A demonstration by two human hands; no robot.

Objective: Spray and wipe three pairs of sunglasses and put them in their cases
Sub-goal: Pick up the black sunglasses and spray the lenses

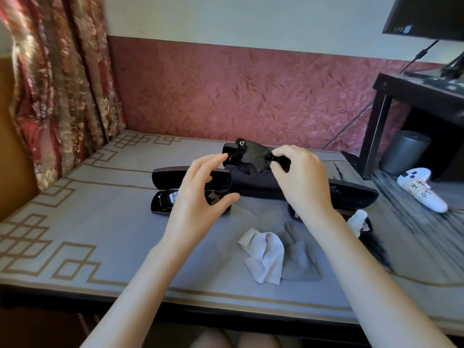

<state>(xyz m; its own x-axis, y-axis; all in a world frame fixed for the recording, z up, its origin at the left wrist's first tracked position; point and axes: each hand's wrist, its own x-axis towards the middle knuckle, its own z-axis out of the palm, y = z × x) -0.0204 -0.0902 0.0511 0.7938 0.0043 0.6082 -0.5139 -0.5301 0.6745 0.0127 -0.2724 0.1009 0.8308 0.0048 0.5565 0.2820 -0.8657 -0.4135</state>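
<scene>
Though a bit blurry, looks like a dark pair of sunglasses (251, 156) up in the air, over the back-middle of the tabletop (100, 222). Pinched at one end by the right hand (298, 177), fingers curled on it. Not gripped by the left hand (200, 187): open & loose, fingers spread, holding nothing, just beside the other end.

Best guess on progress: approx 1 of 3 put away, 1 in hand, 1 not seen.

Done, prob.: packed pair (168, 197) lying inside the open left case (190, 175). Lid up, not closed yet.

Left to do, prob.: quite a lot.
- Held pair not in any case yet. Can't tell if sprayed or wiped.
- Long dark middle case (253, 187) right under it on the tabletop. Can't tell if open.
- Right case (351, 194) open too, but mostly hidden behind the right arm, so no way to say if a 3rd pair inside.
- Small white thing (357, 218) at its front edge. Maybe the spray, maybe not.
- White cloth (263, 254) & gray cloth (301, 264) crumpled near the front edge, touching, no hand on them.

Also needed at the end: all lids closed.
</scene>
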